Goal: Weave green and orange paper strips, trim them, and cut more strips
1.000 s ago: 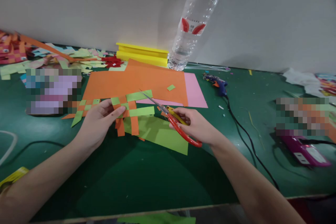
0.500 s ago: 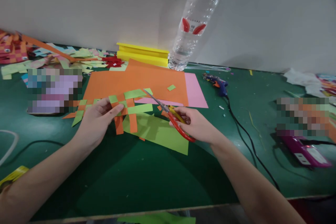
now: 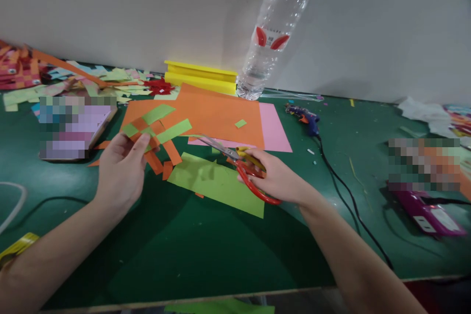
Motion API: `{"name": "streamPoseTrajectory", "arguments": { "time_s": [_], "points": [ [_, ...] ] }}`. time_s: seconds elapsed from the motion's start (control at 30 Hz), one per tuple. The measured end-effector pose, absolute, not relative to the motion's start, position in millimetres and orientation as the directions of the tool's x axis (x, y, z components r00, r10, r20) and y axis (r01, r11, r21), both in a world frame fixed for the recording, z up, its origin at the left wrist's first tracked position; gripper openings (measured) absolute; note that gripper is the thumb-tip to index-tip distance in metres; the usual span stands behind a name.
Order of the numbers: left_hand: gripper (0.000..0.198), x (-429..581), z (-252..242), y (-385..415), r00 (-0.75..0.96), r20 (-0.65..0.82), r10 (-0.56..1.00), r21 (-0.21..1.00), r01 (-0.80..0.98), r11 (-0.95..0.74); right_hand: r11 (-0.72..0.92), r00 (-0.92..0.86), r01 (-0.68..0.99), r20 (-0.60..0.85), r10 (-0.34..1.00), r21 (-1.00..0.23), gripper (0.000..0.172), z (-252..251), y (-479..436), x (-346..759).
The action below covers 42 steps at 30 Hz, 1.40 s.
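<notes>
Between the thumb and fingers of my left hand [image 3: 123,167] is a woven paper piece [image 3: 154,130] of green and orange strips, with loose strip ends sticking out to the right and downward. My right hand [image 3: 275,174] is closed round the red and yellow handles of a pair of scissors [image 3: 221,146]. The blades point left, apart from the woven piece. Beneath the scissors lies a green paper sheet [image 3: 221,184]. Behind it are an orange sheet [image 3: 217,113] and a pink sheet [image 3: 275,127]. A small green scrap [image 3: 240,123] rests on the orange sheet.
A clear plastic bottle [image 3: 272,34] stands against the wall beside a folded yellow strip [image 3: 200,77]. A blue glue gun [image 3: 303,117] trails a black cord. At left lie a phone [image 3: 79,130] and a heap of paper scraps [image 3: 110,76]; at right, a purple device [image 3: 427,211].
My left hand has drawn the woven piece left and tilted it, away from the scissors. An orange scrap now shows near the green sheet. My right hand has shifted slightly with the scissors.
</notes>
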<state>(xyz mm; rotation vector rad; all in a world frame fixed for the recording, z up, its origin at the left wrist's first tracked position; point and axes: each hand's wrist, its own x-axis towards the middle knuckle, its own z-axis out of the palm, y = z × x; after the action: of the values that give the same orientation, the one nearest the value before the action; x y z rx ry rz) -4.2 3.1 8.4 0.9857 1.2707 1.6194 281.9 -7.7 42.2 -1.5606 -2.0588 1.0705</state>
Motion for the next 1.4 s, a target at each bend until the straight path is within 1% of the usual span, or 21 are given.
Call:
{"name": "streamPoseTrajectory", "arguments": {
  "time_s": [0.07, 0.13, 0.27, 0.37, 0.47, 0.63, 0.83, 1.1, 1.4],
  "points": [
    [0.015, -0.1, 11.5, 1.4, -0.367, 0.083, 0.927, 0.964, -0.205, -0.167, 0.138, -0.365, 0.666, -0.159, 0.917, -0.733, 0.044, 41.9, -9.6, 279.8],
    [0.013, 3.0, 12.6, -0.7, -0.362, 0.066, 0.930, 0.962, -0.225, -0.156, 0.162, -0.377, 0.679, -0.150, 0.914, -0.716, 0.044, 41.3, -11.0, 278.2],
    [0.018, 4.2, 9.6, -3.6, -0.321, 0.106, 0.941, 0.974, -0.158, -0.164, 0.191, -0.390, 0.700, -0.145, 0.909, -0.688, 0.040, 40.0, -11.5, 277.6],
    [0.018, 4.0, 8.1, -4.6, -0.304, 0.134, 0.943, 0.977, -0.119, -0.177, 0.205, -0.391, 0.704, -0.131, 0.911, -0.680, 0.036, 39.6, -10.8, 278.3],
    [0.017, 5.0, 8.8, -4.8, -0.307, 0.144, 0.941, 0.974, -0.125, -0.190, 0.194, -0.378, 0.692, -0.121, 0.918, -0.695, 0.036, 39.3, -10.4, 278.9],
    [0.023, 8.2, 12.2, -5.9, -0.315, 0.121, 0.941, 0.973, -0.149, -0.175, 0.154, -0.370, 0.669, -0.146, 0.917, -0.728, 0.039, 38.7, -11.2, 279.0],
    [0.022, 8.1, 11.7, -5.8, -0.299, 0.095, 0.949, 0.980, -0.142, -0.142, 0.140, -0.365, 0.656, -0.149, 0.919, -0.741, 0.035, 37.5, -11.7, 278.9],
    [0.023, 6.0, 6.7, -4.6, -0.289, 0.090, 0.953, 0.981, -0.140, -0.135, 0.130, -0.371, 0.666, -0.175, 0.912, -0.735, 0.032, 39.4, -12.0, 278.1],
    [0.021, 4.9, 5.6, -2.8, -0.285, 0.108, 0.952, 0.976, -0.151, -0.156, 0.125, -0.379, 0.676, -0.197, 0.904, -0.727, 0.029, 38.1, -10.8, 281.0]
  ]
}}
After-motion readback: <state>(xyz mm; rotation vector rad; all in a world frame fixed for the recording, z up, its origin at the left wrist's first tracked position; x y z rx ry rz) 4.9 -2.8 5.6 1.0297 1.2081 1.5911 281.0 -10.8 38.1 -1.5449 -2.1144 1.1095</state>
